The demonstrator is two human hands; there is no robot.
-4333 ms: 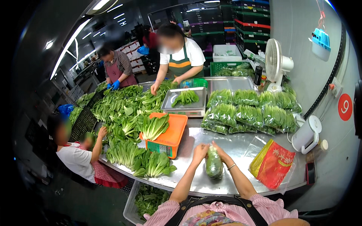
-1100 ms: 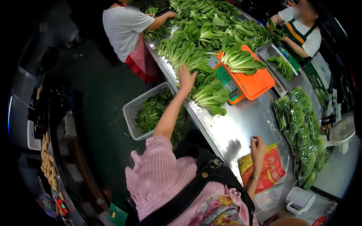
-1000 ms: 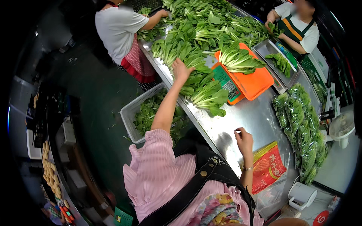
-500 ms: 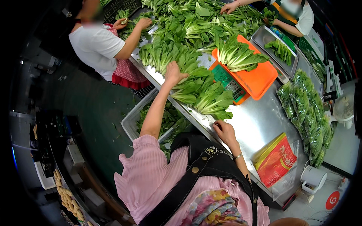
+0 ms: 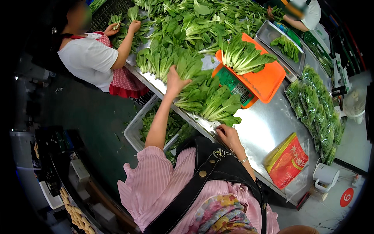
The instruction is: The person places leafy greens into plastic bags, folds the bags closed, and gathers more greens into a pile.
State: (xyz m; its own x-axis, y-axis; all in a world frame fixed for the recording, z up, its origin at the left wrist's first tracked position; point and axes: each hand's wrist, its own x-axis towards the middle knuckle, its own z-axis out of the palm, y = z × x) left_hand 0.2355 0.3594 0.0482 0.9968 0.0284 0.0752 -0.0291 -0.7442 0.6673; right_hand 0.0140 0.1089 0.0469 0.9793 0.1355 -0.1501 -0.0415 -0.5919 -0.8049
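Observation:
My left hand (image 5: 176,82) reaches over the table's left edge and grips a bunch of leafy greens (image 5: 187,64); its fingertips are partly hidden by the leaves. Just nearer to me lie more greens (image 5: 222,103), leaves to the right and pale stems toward the edge. Beside these, my right hand (image 5: 230,137) rests at the table's near edge, fingers loosely curled with nothing visible in them. An orange weighing scale (image 5: 269,80) with a green keypad panel stands beyond, bearing a bunch of greens (image 5: 245,56).
Loose greens (image 5: 202,23) heap the far end of the metal table (image 5: 257,128). Bagged greens (image 5: 315,113) and red-yellow packaging (image 5: 288,162) lie at right. A metal tray (image 5: 267,33) stands beyond the scale. A white crate (image 5: 134,130) sits below. Co-workers (image 5: 91,58) handle greens at far left and far right.
My left hand has shifted slightly left and nearer, and the greens at its fingers have moved. The far-right co-worker's hand has drawn back from the heap. My right hand has barely moved.

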